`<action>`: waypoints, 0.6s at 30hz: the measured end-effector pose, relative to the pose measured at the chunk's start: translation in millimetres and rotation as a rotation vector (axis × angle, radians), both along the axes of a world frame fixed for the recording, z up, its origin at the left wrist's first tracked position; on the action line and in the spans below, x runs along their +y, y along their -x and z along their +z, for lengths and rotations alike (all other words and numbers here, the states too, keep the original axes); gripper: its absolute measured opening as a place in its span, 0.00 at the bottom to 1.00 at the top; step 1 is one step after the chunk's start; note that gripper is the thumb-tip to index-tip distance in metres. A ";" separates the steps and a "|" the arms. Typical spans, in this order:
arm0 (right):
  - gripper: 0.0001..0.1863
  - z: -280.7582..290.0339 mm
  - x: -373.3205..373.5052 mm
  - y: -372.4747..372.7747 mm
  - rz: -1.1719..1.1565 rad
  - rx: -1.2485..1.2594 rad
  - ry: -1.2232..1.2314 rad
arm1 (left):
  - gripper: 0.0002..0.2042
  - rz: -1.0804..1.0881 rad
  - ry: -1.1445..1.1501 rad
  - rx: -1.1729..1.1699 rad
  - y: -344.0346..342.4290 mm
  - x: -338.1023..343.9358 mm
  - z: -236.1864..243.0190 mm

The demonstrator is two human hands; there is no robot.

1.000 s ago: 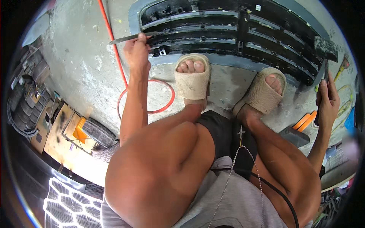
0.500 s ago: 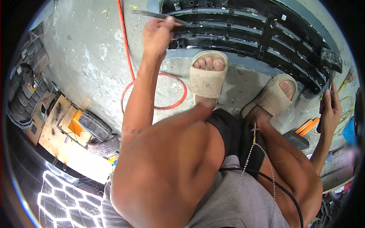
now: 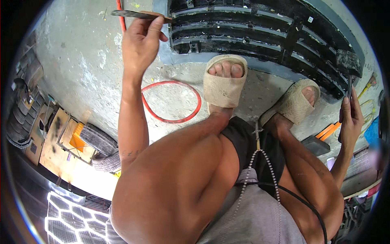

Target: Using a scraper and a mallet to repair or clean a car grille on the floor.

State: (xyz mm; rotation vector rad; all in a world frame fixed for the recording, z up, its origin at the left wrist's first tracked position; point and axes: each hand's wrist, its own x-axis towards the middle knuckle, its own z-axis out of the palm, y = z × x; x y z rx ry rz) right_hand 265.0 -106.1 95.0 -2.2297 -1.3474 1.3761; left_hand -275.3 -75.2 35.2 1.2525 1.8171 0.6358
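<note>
Gripping blade (image 3: pixel 126 14) in left hand (image 3: pixel 140 44), far left, hammer (image 3: pixel 348 63) in right hand (image 3: pixel 352 118), right; your fingers closed round both. Grille (image 3: pixel 293 37) lies far, beyond sandals (image 3: pixel 225 89). For control, best pinch blade firmly, hold hammer clear of grille.

The left hand (image 3: pixel 142 45) has drawn leftward, bringing the flat blade (image 3: pixel 138 15) back from over the slats to the left edge of the black grille (image 3: pixel 289 42). Its outer end now crosses the red hose (image 3: pixel 172 121). The cross pendant (image 3: pixel 257 131) has swung left.
</note>
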 end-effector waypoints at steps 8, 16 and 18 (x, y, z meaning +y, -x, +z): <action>0.25 8.4 5.7 5.2 0.002 -0.038 0.011 | 0.11 0.294 0.126 -0.299 -34.3 -14.6 -42.4; 0.24 -6.2 5.8 17.7 0.030 -0.045 -0.033 | 0.08 0.255 0.068 -0.201 -39.8 -12.0 -41.7; 0.25 -5.9 9.3 19.4 0.071 -0.011 0.011 | 0.08 0.259 0.099 -0.114 -44.7 -11.8 -35.4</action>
